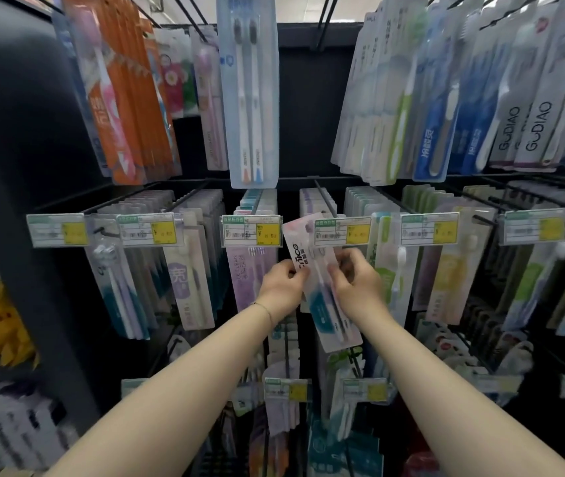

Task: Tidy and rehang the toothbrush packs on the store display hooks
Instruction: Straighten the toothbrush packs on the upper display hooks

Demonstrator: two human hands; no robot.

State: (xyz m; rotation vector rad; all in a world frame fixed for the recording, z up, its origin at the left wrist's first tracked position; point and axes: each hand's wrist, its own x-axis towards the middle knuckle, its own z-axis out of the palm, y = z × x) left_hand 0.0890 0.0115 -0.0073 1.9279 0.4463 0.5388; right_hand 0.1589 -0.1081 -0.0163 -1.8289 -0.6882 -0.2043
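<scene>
The person holds one toothbrush pack [324, 304] between both hands, in front of the display. The left hand [282, 284] pinches its left edge with curled fingers. The right hand [356, 284] grips the right edge, fingers folded over the front.

The pack is tilted, its top leaning to the left above the hands and its bottom hanging below the right wrist. Its upper corner touches or slips behind the price tag [341, 230] just above the right hand, where a hook [325, 201] runs back into the rack.

The pack looks light: thin card with a clear plastic shell, fairly stiff but bendable, and probably slick. Holding the side edges near the top seems best, leaving the hanging hole free, since the card there could tear if forced.
</scene>
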